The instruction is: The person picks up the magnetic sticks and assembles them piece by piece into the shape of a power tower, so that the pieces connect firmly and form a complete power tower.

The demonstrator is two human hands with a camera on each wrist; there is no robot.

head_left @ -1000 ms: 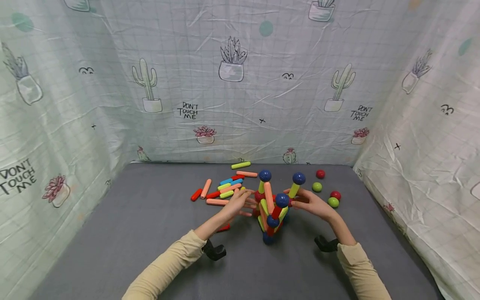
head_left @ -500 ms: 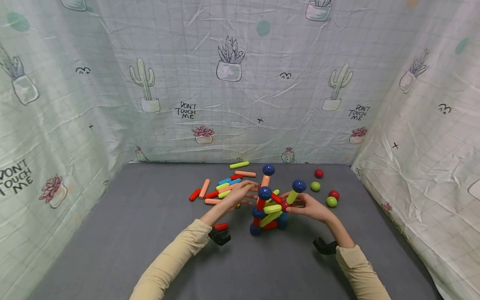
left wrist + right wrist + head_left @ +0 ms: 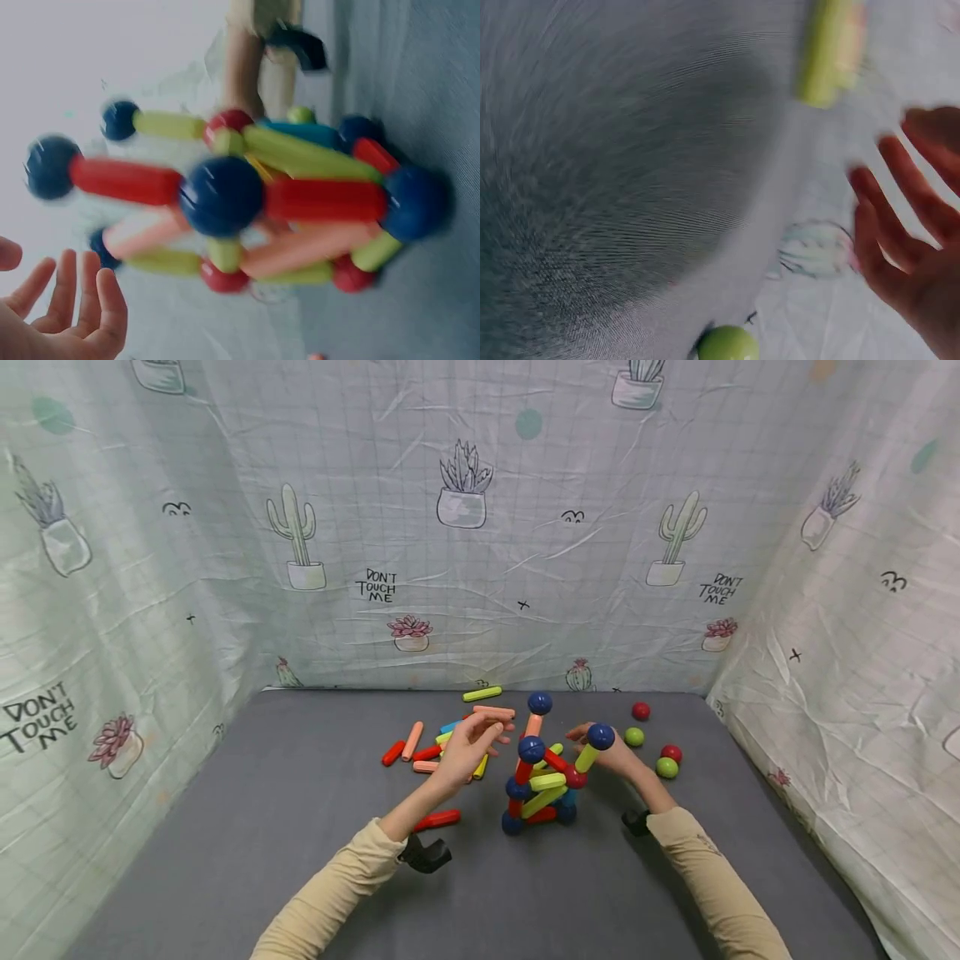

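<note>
A tower of building sticks and balls (image 3: 547, 782) stands on the grey table, with blue balls at its base and its upper tips. Red, yellow-green and salmon sticks join the red and blue balls, as the left wrist view shows close up. To the tower's left is my left hand (image 3: 461, 758), raised with loosely bent fingers and nothing in them. My right hand (image 3: 619, 760) is behind and right of the tower, partly hidden by an upper blue ball (image 3: 601, 737). Its fingers are spread and hold nothing in the right wrist view, which is blurred.
Loose sticks lie left of the tower, including a red stick (image 3: 438, 820) nearer me and a yellow-green stick (image 3: 482, 693) by the back edge. At right lie red and green balls (image 3: 667, 767). A printed curtain (image 3: 465, 568) rises behind the table.
The tower has been turned between my hands and now stands free. My left hand has drawn back to the left; my right hand has let go and moved back from the red ball.
</note>
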